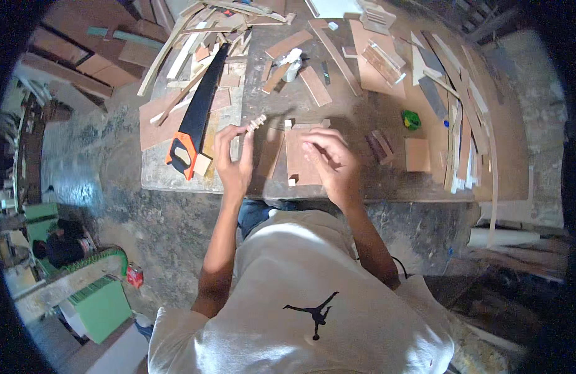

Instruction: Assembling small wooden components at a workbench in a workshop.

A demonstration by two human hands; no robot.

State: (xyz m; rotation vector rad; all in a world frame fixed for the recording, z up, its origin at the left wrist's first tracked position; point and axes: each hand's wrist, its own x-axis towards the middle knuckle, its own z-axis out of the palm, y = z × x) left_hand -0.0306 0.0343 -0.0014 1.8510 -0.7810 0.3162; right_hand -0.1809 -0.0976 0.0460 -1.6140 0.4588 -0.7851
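Observation:
My left hand (233, 163) is raised above the table with thumb and forefinger pinched at one end of a small pale notched wooden piece (257, 123). To its right, my right hand (335, 163) hovers over the right side of a small brown wooden board (298, 153). Its thumb and fingertips come together, and whatever they may hold is too small to make out. A pale wooden block (288, 124) sits at the board's far left corner, and another block (293, 181) at its near left corner. A strip of wood lies along the board's left side.
On the left, a handsaw with an orange handle (182, 156) lies against scrap wood. A white bottle (291, 65) stands among wooden offcuts behind the board. To the right are a green roll (411, 119), a square wooden piece (417, 155) and long strips (465, 124).

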